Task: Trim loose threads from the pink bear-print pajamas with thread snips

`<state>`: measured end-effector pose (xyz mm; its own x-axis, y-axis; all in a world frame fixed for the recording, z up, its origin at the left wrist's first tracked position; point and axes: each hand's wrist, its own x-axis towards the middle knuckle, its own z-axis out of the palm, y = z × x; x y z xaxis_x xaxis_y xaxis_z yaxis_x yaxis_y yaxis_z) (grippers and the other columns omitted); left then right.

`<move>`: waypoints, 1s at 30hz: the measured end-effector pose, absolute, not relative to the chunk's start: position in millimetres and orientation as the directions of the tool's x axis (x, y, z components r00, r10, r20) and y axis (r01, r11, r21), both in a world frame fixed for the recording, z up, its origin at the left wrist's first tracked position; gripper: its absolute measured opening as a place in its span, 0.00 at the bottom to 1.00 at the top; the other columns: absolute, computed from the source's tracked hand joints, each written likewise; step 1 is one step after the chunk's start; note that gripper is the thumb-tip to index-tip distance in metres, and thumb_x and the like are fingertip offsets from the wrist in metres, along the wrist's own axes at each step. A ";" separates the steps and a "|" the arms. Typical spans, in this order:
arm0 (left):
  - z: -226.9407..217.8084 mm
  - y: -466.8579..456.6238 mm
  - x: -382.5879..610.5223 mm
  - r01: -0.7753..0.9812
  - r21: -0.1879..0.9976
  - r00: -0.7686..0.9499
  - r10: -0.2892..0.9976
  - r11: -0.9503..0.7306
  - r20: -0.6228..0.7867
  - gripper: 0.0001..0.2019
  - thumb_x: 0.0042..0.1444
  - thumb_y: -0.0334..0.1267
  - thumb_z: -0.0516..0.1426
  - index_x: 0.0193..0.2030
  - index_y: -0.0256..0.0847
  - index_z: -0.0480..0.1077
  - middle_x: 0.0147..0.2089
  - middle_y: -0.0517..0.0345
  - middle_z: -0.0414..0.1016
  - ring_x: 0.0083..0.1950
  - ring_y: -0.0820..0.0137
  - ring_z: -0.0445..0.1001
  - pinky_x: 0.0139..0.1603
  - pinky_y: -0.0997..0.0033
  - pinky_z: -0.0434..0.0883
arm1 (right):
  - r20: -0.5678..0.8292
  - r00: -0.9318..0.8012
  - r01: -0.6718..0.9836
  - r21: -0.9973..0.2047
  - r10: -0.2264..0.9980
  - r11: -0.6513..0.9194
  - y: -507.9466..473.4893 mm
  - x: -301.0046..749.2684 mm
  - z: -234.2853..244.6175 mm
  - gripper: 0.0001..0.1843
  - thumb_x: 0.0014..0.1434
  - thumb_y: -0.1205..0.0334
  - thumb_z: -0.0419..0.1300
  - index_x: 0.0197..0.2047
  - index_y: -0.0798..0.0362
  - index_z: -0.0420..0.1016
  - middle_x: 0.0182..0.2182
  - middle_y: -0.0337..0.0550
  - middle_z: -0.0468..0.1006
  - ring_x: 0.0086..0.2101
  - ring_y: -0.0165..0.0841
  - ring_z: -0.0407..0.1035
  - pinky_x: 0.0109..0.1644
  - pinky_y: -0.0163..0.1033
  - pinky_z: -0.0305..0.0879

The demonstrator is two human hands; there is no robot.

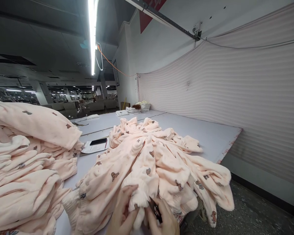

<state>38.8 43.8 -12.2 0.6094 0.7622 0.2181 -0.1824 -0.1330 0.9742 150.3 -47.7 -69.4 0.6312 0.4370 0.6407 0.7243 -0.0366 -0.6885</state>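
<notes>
A heap of pale pink fleece garments (149, 163) printed with small brown figures lies on a grey table (210, 133) in front of me. My left hand (122, 213) pinches a fluffy cuff or edge of one garment at the bottom of the view, fingers closed on the fabric. Just to its right, my right hand (163, 218) is curled around a small dark tool, too hidden to name, held against the same edge.
A second pile of the same pink garments (26, 163) fills the left side. Papers with a black phone (98, 141) on top lie between the piles. Folded white stacks (134, 109) sit far back. A striped curtain (235, 98) hangs along the right; the table edge drops to the floor.
</notes>
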 end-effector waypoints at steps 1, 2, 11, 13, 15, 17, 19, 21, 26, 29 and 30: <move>-9.9 45.6 36.8 -0.111 0.963 0.617 0.743 -0.244 0.259 0.19 0.48 0.42 0.63 0.48 0.46 0.73 0.49 0.52 0.71 0.54 0.58 0.65 0.54 0.67 0.63 | 0.648 0.626 0.739 -0.671 0.432 -0.064 -46.2 152.4 -65.4 0.18 0.63 0.47 0.49 0.39 0.49 0.72 0.27 0.41 0.75 0.26 0.34 0.72 0.28 0.34 0.66; -7.4 47.3 35.3 -0.033 0.952 0.653 0.715 -0.303 0.251 0.16 0.49 0.44 0.62 0.45 0.45 0.75 0.47 0.51 0.72 0.53 0.57 0.66 0.54 0.66 0.62 | 0.659 0.618 0.755 -0.649 0.428 -0.090 -44.6 154.8 -60.8 0.15 0.64 0.51 0.48 0.38 0.50 0.71 0.26 0.41 0.74 0.26 0.34 0.72 0.29 0.34 0.65; 8.0 43.5 43.5 -0.156 0.941 0.809 0.585 0.299 -0.052 0.14 0.53 0.47 0.58 0.38 0.39 0.78 0.40 0.52 0.79 0.51 0.56 0.69 0.57 0.61 0.62 | 0.526 0.625 0.650 -0.760 0.578 -0.011 -44.4 164.4 -52.3 0.07 0.59 0.56 0.55 0.33 0.48 0.69 0.27 0.37 0.74 0.28 0.33 0.71 0.31 0.33 0.64; 9.1 42.3 45.5 -0.207 0.899 0.831 0.554 0.385 -0.046 0.15 0.54 0.45 0.57 0.41 0.37 0.78 0.42 0.49 0.79 0.54 0.55 0.68 0.60 0.59 0.60 | 0.544 0.580 0.639 -0.765 0.607 0.075 -51.7 163.8 -58.3 0.10 0.57 0.52 0.57 0.37 0.47 0.73 0.30 0.38 0.75 0.29 0.33 0.72 0.32 0.32 0.66; 7.5 43.7 46.7 -0.225 0.861 0.842 0.536 0.456 -0.064 0.15 0.56 0.43 0.56 0.44 0.37 0.77 0.45 0.48 0.79 0.56 0.55 0.68 0.62 0.58 0.58 | 0.575 0.552 0.655 -0.747 0.604 0.112 -58.5 162.4 -62.3 0.14 0.57 0.50 0.58 0.44 0.45 0.74 0.33 0.39 0.76 0.29 0.32 0.72 0.33 0.32 0.67; 3.9 46.8 47.7 -0.233 0.845 0.847 0.528 0.481 -0.067 0.14 0.57 0.41 0.56 0.45 0.37 0.77 0.47 0.48 0.78 0.57 0.56 0.67 0.64 0.58 0.56 | 0.583 0.547 0.677 -0.730 0.601 0.093 -61.8 161.2 -62.9 0.15 0.57 0.50 0.57 0.46 0.43 0.74 0.33 0.39 0.76 0.29 0.32 0.72 0.33 0.32 0.67; 0.6 49.8 48.6 -0.239 0.837 0.851 0.522 0.492 -0.063 0.14 0.57 0.40 0.56 0.45 0.38 0.77 0.47 0.49 0.78 0.58 0.57 0.68 0.64 0.58 0.55 | 0.583 0.548 0.684 -0.725 0.600 0.080 -61.1 161.5 -61.2 0.13 0.59 0.52 0.56 0.45 0.43 0.75 0.33 0.39 0.77 0.31 0.33 0.73 0.34 0.31 0.67; -0.4 51.3 49.4 -0.233 0.818 0.853 0.514 0.526 -0.087 0.14 0.58 0.41 0.55 0.46 0.38 0.76 0.48 0.49 0.78 0.57 0.57 0.68 0.64 0.58 0.55 | 0.582 0.560 0.662 -0.743 0.590 0.104 -58.1 163.7 -59.3 0.12 0.60 0.53 0.55 0.42 0.44 0.77 0.33 0.40 0.78 0.34 0.33 0.74 0.36 0.31 0.67; 0.8 49.9 51.1 -0.191 0.787 0.835 0.518 0.586 -0.183 0.16 0.57 0.43 0.56 0.48 0.37 0.74 0.44 0.49 0.79 0.53 0.57 0.72 0.59 0.57 0.62 | 0.571 0.609 0.604 -0.784 0.551 0.145 -54.1 166.5 -60.5 0.14 0.61 0.50 0.55 0.39 0.47 0.78 0.32 0.41 0.79 0.33 0.33 0.75 0.36 0.31 0.68; -2.2 49.8 53.2 -0.192 0.772 0.833 0.517 0.606 -0.198 0.17 0.57 0.44 0.57 0.49 0.37 0.73 0.42 0.49 0.79 0.50 0.58 0.74 0.55 0.58 0.66 | 0.581 0.584 0.637 -0.761 0.567 0.123 -54.1 163.7 -60.9 0.15 0.59 0.47 0.55 0.42 0.46 0.77 0.33 0.41 0.79 0.32 0.33 0.74 0.35 0.31 0.68; -3.2 50.1 53.9 -0.196 0.770 0.834 0.516 0.607 -0.194 0.17 0.56 0.44 0.57 0.48 0.37 0.74 0.41 0.49 0.79 0.49 0.58 0.74 0.54 0.59 0.67 | 0.580 0.584 0.645 -0.756 0.568 0.109 -53.8 163.3 -60.2 0.15 0.60 0.48 0.54 0.42 0.46 0.77 0.33 0.42 0.78 0.32 0.34 0.74 0.35 0.31 0.68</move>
<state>53.9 50.1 -3.2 0.8343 0.5160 -0.1941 -0.1960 0.6067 0.7704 163.3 -53.8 -60.2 0.5839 0.5677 0.5803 0.6452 0.1094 -0.7561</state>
